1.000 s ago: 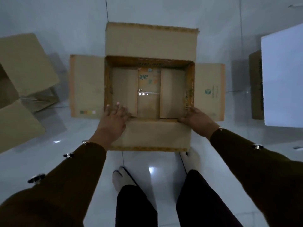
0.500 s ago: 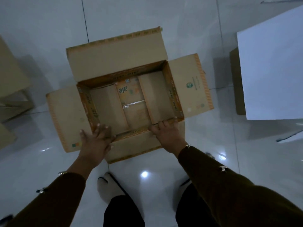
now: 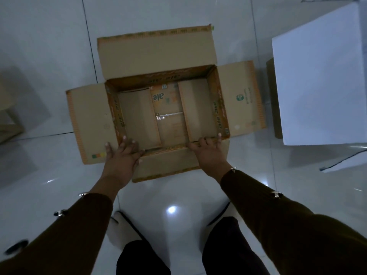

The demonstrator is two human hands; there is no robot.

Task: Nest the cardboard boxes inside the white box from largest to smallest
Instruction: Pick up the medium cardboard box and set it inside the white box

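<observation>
**Empty open box held at its near rim**

The cardboard box (image 3: 166,114) sits on the floor (image 3: 49,46) left of the white box (image 3: 321,76), all four flaps splayed outward. Both hands are apart on its near edge: the left hand (image 3: 124,155) lies flat at the near-left corner, the right hand (image 3: 208,149) hooks its fingers over the rim. Empty, the box is probably light but floppy at the flaps; the stiff corners and side walls look safest for lifting.
</observation>
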